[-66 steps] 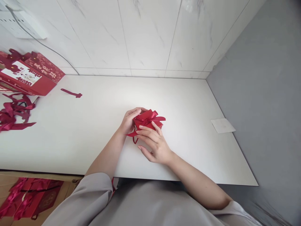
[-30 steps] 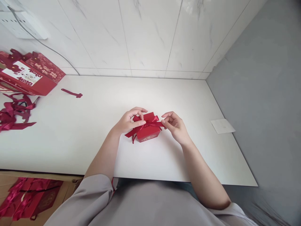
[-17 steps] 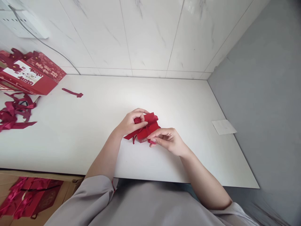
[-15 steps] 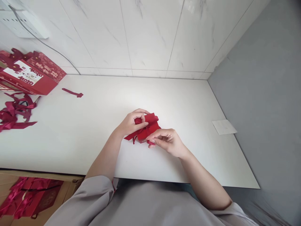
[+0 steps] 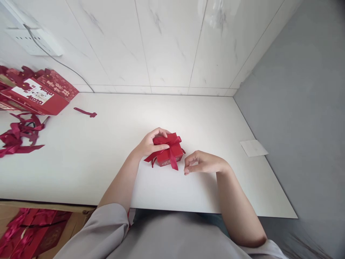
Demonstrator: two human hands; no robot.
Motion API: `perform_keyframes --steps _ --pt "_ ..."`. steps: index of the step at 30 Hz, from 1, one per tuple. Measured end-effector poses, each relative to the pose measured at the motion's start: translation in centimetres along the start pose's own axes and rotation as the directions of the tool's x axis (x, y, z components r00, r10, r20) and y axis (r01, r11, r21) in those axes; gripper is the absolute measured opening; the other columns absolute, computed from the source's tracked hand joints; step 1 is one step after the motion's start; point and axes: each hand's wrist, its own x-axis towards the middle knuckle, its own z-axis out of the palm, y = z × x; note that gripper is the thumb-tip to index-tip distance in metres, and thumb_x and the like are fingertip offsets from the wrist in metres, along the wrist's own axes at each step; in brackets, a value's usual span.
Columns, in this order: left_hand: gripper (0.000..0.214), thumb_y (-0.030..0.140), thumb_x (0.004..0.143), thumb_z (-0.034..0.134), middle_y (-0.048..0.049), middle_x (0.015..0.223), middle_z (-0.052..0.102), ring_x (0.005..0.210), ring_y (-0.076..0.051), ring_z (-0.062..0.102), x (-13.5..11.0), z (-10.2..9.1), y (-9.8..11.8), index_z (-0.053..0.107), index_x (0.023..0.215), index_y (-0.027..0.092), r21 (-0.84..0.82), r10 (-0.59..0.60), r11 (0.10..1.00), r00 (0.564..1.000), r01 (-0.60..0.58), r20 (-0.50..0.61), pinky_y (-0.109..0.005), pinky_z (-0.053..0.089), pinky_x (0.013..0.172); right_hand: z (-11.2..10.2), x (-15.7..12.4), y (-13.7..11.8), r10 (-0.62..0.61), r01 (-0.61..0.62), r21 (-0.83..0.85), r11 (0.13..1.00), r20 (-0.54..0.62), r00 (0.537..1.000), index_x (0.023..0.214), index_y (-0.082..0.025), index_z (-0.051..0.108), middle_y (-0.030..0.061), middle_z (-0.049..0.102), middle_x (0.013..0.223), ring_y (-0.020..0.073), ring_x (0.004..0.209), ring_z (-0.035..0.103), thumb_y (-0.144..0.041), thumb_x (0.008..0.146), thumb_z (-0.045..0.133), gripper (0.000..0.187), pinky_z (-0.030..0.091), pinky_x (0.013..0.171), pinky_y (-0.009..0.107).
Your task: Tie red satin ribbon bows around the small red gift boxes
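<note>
A small red gift box [image 5: 176,149] with a red ribbon bow [image 5: 173,158] on top rests on the white table. My left hand [image 5: 153,142] grips the box from its left side, thumb over the bow's middle and fingers around the far side. One ribbon tail drapes over the near face of the box, and another sticks out to the left. My right hand [image 5: 201,162] hovers just right of the box, apart from it, with curled fingers and the thumb drawn together. Nothing shows in it.
Red printed boxes [image 5: 45,93] stand at the back left, beside a heap of red ribbons [image 5: 20,135]. A dark red strip [image 5: 85,112] lies nearby. At the right edge is a white paper [image 5: 253,148]. A cardboard carton [image 5: 78,217] with red boxes sits below left.
My right hand has let go of the ribbon and moved right, away from the box. The freed ribbon tail now hangs over the near face. My left hand stays on the box.
</note>
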Motion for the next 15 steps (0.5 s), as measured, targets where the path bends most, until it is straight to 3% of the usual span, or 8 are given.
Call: perform_keyframes --steps 2,4,6,8,9,12,15 --pt "0.048 0.034 0.074 0.079 -0.0121 0.131 0.056 0.119 -0.028 0.057 -0.2 -0.6 -0.1 0.054 0.113 0.021 0.013 -0.002 1.000 0.999 0.001 0.054 -0.042 0.050 0.094 -0.6 0.0 0.5 0.000 0.003 0.023 1.000 -0.109 0.994 0.072 -0.018 0.063 0.0008 0.067 0.074 0.0175 0.073 0.062 -0.047 0.083 0.070 0.032 0.049 0.075 0.034" --pt "0.077 0.034 0.069 0.083 -0.0124 0.140 0.050 0.130 -0.030 0.050 -0.6 -1.7 -0.2 0.044 0.135 0.027 0.031 -0.033 0.999 0.989 0.029 0.142 -0.044 0.047 0.101 -0.9 0.4 1.0 -0.068 0.079 0.035 0.996 -0.259 0.964 0.081 -0.020 0.061 0.0011 0.066 0.084 0.0184 0.080 0.062 -0.047 0.079 0.074 0.031 0.049 0.078 0.035" --pt "0.109 0.032 0.064 0.087 -0.0126 0.150 0.041 0.136 -0.031 0.045 -1.1 -2.9 -0.4 0.021 0.152 0.035 0.060 -0.094 0.995 0.965 0.082 0.243 -0.045 0.046 0.104 -0.9 1.0 1.6 -0.160 0.174 0.005 0.985 -0.380 0.911 0.104 -0.023 0.062 0.0045 0.065 0.112 0.0225 0.102 0.061 -0.045 0.074 0.079 0.041 0.049 0.091 0.040" --pt "0.127 0.030 0.061 0.088 -0.0127 0.155 0.036 0.135 -0.031 0.047 -1.7 -4.0 -0.7 0.004 0.155 0.039 0.112 -0.159 0.985 0.933 0.129 0.323 -0.046 0.047 0.103 -0.7 1.8 2.3 -0.226 0.234 -0.032 0.972 -0.417 0.881 0.130 -0.029 0.052 0.0062 0.051 0.141 0.0262 0.130 0.048 -0.043 0.072 0.081 0.066 0.041 0.107 0.045" --pt "0.129 0.030 0.060 0.089 -0.0127 0.155 0.036 0.135 -0.032 0.048 -1.9 -4.4 -0.9 0.004 0.156 0.038 0.145 -0.185 0.979 0.919 0.142 0.348 -0.046 0.047 0.103 -0.6 2.3 2.6 -0.240 0.246 -0.041 0.968 -0.413 0.878 0.140 -0.032 0.044 0.0058 0.042 0.151 0.0269 0.139 0.039 -0.042 0.072 0.082 0.078 0.036 0.112 0.047" --pt "0.115 0.028 0.056 0.090 -0.0117 0.148 0.048 0.134 -0.034 0.048 -2.2 -4.6 -1.3 0.027 0.153 0.030 0.253 -0.258 0.953 0.886 0.168 0.385 -0.046 0.046 0.105 0.1 3.8 3.7 -0.254 0.268 -0.024 0.963 -0.407 0.877 0.155 -0.036 0.018 0.0070 0.024 0.161 0.0291 0.147 0.025 -0.040 0.069 0.084 0.108 0.030 0.117 0.050" --pt "0.090 0.027 0.058 0.087 -0.0099 0.132 0.062 0.126 -0.034 0.055 -1.7 -4.1 -1.8 0.050 0.140 0.023 0.266 -0.283 0.945 0.887 0.193 0.365 -0.045 0.045 0.105 0.8 5.2 4.4 -0.274 0.310 0.056 0.949 -0.342 0.899 0.157 -0.036 -0.002 0.0107 0.023 0.161 0.0308 0.141 0.037 -0.039 0.068 0.085 0.125 0.043 0.109 0.049"
